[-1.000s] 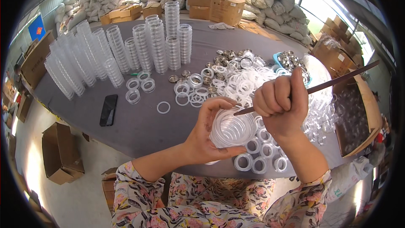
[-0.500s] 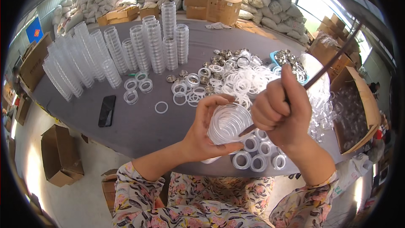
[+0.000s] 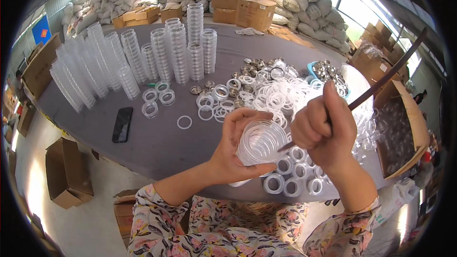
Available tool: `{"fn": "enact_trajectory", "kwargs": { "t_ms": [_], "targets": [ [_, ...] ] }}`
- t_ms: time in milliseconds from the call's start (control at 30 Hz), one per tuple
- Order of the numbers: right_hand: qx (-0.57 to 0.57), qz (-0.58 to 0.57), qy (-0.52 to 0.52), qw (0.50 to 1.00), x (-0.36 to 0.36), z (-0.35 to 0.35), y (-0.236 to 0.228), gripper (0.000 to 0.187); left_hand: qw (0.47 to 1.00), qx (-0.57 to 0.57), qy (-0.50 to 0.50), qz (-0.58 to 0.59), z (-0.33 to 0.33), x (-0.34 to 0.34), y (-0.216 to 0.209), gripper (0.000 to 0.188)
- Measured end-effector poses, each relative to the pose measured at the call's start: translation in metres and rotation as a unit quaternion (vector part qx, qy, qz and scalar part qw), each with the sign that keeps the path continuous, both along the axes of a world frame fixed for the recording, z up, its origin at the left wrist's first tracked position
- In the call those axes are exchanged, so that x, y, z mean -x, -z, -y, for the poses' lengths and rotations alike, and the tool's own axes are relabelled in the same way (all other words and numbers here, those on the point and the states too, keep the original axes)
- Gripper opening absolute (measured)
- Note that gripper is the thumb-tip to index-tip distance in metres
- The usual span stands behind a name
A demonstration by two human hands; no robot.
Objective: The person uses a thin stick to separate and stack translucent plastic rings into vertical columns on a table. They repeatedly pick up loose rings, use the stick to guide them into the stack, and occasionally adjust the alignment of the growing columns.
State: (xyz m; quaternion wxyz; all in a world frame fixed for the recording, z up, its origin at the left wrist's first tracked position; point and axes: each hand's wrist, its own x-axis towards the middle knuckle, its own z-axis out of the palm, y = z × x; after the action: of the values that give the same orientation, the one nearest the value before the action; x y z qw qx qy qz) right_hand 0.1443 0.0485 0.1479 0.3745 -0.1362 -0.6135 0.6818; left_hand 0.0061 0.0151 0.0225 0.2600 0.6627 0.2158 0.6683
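My left hand is wrapped round a stack of clear plastic rings, its open end tilted up toward me. In my right fist sits a long, thin dark stick, thumb pointing up. The stick's narrow lower end reaches the right rim of the stack; whether it touches cannot be made out. Beyond my hands spreads a heap of white rings with small metal caps among them. Several loose clear rings lie on the table's near edge, below my right hand.
Tall stacks of clear plastic cups or rings stand on the grey table. A black phone lies at left. A blue basket holds metal caps. An open carton of clear parts stands at right; another carton is on the floor.
Both hands, the ring stack and the stick sit slightly farther right and lower in the picture. The stick leans over more to the right. Both grips are unchanged.
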Motion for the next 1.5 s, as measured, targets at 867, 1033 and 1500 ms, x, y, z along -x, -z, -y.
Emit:
{"fn": "enact_trajectory", "kwargs": {
  "t_ms": [867, 1033, 1500],
  "targets": [
    [-0.1, -0.019, 0.067, 0.993, 0.02, -0.019, 0.012, 0.054, 0.997, 0.066, 0.039, 0.031, 0.001, -0.001, -0.002, 0.092],
    [0.122, -0.019, -0.042, 0.991, 0.006, -0.014, -0.002, 0.054, 0.998, 0.053, 0.034, 0.02, 0.003, -0.001, -0.001, 0.092],
    [0.086, -0.018, -0.032, 0.996, 0.012, -0.009, -0.001, 0.054, 0.998, 0.035, 0.042, 0.009, 0.002, 0.0, -0.003, 0.097]
  ]
}}
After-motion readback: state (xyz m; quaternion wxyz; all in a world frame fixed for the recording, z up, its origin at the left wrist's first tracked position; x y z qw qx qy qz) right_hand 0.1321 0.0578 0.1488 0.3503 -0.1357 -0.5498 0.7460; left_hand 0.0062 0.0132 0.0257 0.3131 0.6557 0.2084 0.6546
